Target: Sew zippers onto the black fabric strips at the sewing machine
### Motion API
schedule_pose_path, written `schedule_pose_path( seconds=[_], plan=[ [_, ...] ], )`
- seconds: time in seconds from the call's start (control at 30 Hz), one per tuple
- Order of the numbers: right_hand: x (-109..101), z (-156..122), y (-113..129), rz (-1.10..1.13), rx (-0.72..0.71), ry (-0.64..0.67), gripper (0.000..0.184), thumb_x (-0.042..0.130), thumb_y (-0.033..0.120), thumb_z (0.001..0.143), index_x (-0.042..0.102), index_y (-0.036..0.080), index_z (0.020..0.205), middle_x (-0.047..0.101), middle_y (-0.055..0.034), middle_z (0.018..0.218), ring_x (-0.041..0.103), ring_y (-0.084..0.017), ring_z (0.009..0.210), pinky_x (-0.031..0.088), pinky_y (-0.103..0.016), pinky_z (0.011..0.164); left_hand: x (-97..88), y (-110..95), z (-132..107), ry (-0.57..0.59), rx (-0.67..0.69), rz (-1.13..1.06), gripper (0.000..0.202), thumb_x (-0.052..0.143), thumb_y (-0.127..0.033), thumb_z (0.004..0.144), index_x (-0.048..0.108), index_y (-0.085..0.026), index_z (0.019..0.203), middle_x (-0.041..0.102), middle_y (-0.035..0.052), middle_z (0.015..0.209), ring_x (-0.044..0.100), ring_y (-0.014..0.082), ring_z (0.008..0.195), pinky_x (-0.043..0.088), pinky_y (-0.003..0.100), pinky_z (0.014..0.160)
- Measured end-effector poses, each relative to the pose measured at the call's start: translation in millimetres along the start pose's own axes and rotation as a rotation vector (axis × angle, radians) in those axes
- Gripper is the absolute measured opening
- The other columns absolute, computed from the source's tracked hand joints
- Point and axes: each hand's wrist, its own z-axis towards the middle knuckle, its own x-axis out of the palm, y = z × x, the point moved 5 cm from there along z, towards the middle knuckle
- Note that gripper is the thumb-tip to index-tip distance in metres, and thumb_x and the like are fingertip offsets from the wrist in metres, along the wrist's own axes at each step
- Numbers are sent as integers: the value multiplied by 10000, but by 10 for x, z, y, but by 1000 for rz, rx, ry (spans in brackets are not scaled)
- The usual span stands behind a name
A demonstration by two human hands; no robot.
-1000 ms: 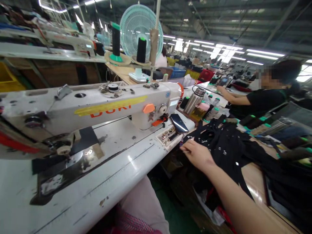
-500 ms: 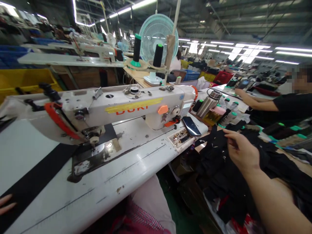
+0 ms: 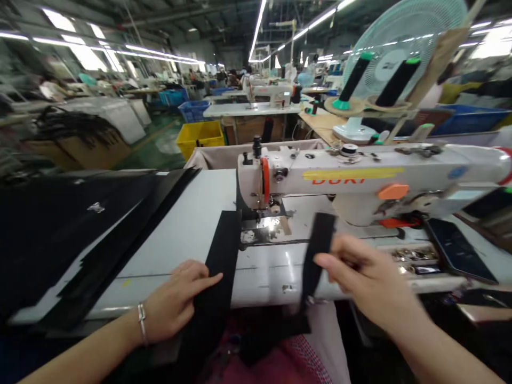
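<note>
My left hand (image 3: 182, 296), with a bracelet at the wrist, is at the front edge of the sewing table. Its index finger lies across a long black fabric strip (image 3: 222, 245), the other fingers curled at the strip's left edge. The strip runs from beside the needle area over the table edge towards my lap. My right hand (image 3: 362, 272) pinches a short black strap (image 3: 318, 240) between thumb and fingers, raised over the table's front. Small shiny metal shows near the strap's lower part. The sewing machine (image 3: 352, 176) stands behind both hands; its presser foot (image 3: 260, 216) is left of my right hand.
Black fabric pieces (image 3: 80, 213) are stacked on the left. A phone (image 3: 460, 250) and a small parts tray (image 3: 416, 258) lie at the right. Thread cones (image 3: 354, 80) and a fan (image 3: 404, 58) stand behind the machine. A yellow crate (image 3: 200, 136) sits farther back.
The view has turned left. My right hand has come from the black pile at the right to the table front, now with a strap in it. My left hand shows more fully on the strip.
</note>
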Motion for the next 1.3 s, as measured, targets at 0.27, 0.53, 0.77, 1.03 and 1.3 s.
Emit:
schedule_pose_path(
  seconds=[0.27, 0.53, 0.77, 1.03, 1.3],
  plan=[
    [1242, 777, -89, -103, -233, 114, 205, 578, 309, 886, 617, 223, 1068, 616, -64, 1114, 555, -232, 1071, 491, -392, 850, -50, 21, 142, 13, 104, 180, 725, 538, -205, 772, 292, -279, 1450, 332, 105, 1439, 352, 311, 1270, 292, 519, 1065],
    [1204, 825, -146, -134, -431, 251, 354, 486, 244, 923, 557, 315, 1262, 529, 7, 1340, 484, -178, 1222, 469, -367, 955, -227, 515, 1198, -115, 114, 101, 459, 483, -292, 894, 473, -242, 1350, 540, 81, 1070, 504, 213, 997, 420, 405, 933],
    [1189, 833, -137, -111, -382, 246, 442, 554, 237, 850, 516, 284, 1288, 524, -14, 1343, 485, -201, 1223, 481, -393, 945, 4, -32, 1353, -30, 433, 68, 654, 566, -315, 796, 373, -170, 1404, 332, 145, 1460, 312, 285, 1323, 256, 454, 1104],
    [1200, 838, -165, -95, -357, 279, 416, 530, 244, 859, 516, 271, 1274, 502, -5, 1364, 466, -195, 1239, 462, -388, 971, 67, -23, 1333, 18, 360, 77, 764, 622, -239, 720, 323, -267, 1423, 206, 93, 1526, 226, 287, 1384, 211, 471, 1133],
    [1194, 847, -162, -85, -352, 291, 395, 531, 244, 856, 539, 265, 1251, 515, -10, 1352, 469, -200, 1234, 458, -388, 973, 112, 29, 1350, -11, 293, 87, 598, 442, -190, 885, 251, -261, 1448, 275, 63, 1509, 221, 202, 1401, 184, 421, 1162]
  ],
)
